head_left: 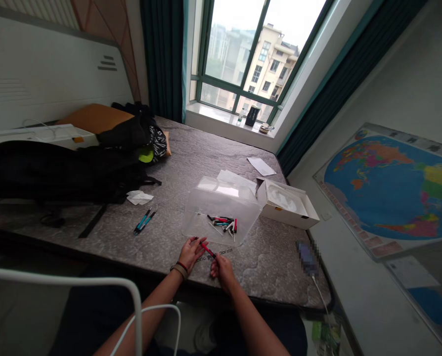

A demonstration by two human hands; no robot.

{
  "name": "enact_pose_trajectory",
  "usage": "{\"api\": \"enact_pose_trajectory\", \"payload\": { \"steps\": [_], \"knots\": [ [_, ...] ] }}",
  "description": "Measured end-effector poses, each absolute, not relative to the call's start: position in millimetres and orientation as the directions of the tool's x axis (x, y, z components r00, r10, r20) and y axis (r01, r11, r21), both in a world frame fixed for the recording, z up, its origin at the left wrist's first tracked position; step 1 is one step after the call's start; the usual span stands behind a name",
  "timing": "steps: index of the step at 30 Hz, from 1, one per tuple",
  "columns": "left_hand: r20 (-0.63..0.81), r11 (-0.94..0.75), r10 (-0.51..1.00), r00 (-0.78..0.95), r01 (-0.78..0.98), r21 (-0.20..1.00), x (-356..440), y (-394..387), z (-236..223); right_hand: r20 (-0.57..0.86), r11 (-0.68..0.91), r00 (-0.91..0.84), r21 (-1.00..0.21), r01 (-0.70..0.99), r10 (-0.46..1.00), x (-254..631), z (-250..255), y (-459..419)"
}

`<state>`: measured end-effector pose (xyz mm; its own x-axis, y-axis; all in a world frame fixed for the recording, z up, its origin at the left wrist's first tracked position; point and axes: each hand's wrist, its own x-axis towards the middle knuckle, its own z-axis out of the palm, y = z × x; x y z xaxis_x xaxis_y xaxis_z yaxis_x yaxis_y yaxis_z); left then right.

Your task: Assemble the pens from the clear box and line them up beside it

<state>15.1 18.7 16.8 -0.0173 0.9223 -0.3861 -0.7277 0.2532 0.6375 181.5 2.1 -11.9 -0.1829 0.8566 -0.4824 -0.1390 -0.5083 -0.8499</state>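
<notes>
Slim red plastic pen pinched in narrow grip, left hand and right hand.
Just beside: clear plastic box, thin mixed pens inside, quilted grey mattress beneath.

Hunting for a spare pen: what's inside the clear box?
Black, red and teal pens lie jumbled in the box; those underneath are covered, so their number cannot be told.

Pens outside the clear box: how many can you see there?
3. Two teal pens lie together on the mattress, left of the clear box. One red pen is held between the left hand and right hand. Others may be hidden.
</notes>
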Motion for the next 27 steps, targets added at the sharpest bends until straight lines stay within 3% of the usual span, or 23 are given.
{"api": "enact_pose_trajectory", "payload": {
  "steps": [9,12,18,27],
  "knots": [
    [-0.462,0.266,0.882,-0.096,-0.708,0.655,8,15,5,-0.368,-0.368,0.013,-0.93,-0.021,0.93,168,-14,-2],
    [-0.451,0.252,0.888,-0.094,-0.72,0.647,6,14,5,-0.32,-0.32,-0.005,-0.947,0.026,0.947,168,-11,-6],
    [-0.398,0.238,0.916,-0.047,-0.736,0.634,3,12,3,-0.392,-0.377,-0.15,-0.918,0.12,0.908,174,2,-7],
    [-0.421,0.282,0.907,-0.021,-0.713,0.642,3,12,6,-0.434,-0.436,-0.18,-0.899,0.027,0.883,180,14,-8]
  ]
}}
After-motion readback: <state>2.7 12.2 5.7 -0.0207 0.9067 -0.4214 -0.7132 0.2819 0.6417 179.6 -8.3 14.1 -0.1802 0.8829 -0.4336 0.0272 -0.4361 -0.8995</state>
